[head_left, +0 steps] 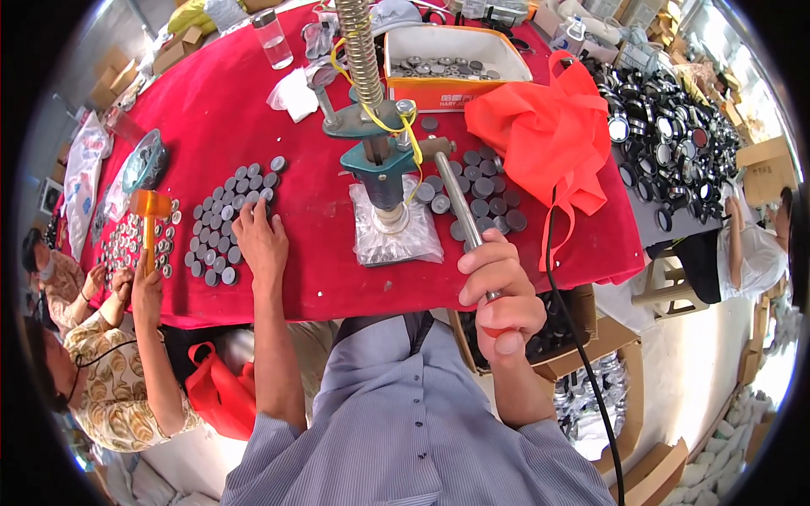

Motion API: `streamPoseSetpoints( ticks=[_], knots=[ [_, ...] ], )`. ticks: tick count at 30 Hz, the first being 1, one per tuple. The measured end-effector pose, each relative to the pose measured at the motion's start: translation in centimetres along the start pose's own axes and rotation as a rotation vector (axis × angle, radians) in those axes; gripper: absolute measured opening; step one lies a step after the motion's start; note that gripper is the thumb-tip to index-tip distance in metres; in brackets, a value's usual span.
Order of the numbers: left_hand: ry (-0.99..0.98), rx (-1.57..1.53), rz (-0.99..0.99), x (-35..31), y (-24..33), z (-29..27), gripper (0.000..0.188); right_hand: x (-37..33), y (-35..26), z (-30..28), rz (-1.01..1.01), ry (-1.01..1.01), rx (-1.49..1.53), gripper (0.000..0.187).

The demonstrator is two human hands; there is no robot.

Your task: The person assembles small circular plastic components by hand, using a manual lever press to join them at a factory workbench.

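My right hand (504,295) is wrapped round the end of a metal press lever (458,196), near its red tip. The lever runs up to a green hand press (369,158) with a tall spring. Beneath the press head lies a plastic-wrapped block (363,236); I cannot make out a part under the ram. My left hand (263,244) rests at the right edge of a cluster of round grey caps (221,221), fingers slightly apart and fingertips on or just above them. Another group of grey caps (483,187) sits right of the press, behind the lever.
A red cloth bag (548,126) and a cardboard box of round parts (456,94) lie behind the press. A black cable (582,358) hangs at right. At left a co-worker's hand (147,295) holds an orange mallet (150,205) near small metal parts (126,244).
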State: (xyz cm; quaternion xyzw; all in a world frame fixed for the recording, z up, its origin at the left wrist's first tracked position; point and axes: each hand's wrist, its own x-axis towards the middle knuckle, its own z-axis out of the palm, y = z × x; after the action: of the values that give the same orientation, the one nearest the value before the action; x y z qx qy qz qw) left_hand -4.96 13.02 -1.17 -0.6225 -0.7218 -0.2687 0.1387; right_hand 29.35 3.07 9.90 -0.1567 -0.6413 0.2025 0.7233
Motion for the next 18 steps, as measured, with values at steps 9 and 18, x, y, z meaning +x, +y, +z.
streamPoseSetpoints(
  ticks=[9, 18],
  knots=[
    [-0.178, -0.423, -0.162, -0.2, 2.1, -2.3, 0.042, 6.2, -0.7, -0.5, 0.076, -0.152, 0.001, 0.045],
    [-0.255, -0.788, 0.036, -1.5, 14.3, -4.9, 0.052, 20.0, 7.1, 2.7, 0.139, -0.012, 0.080, 0.042]
  ],
)
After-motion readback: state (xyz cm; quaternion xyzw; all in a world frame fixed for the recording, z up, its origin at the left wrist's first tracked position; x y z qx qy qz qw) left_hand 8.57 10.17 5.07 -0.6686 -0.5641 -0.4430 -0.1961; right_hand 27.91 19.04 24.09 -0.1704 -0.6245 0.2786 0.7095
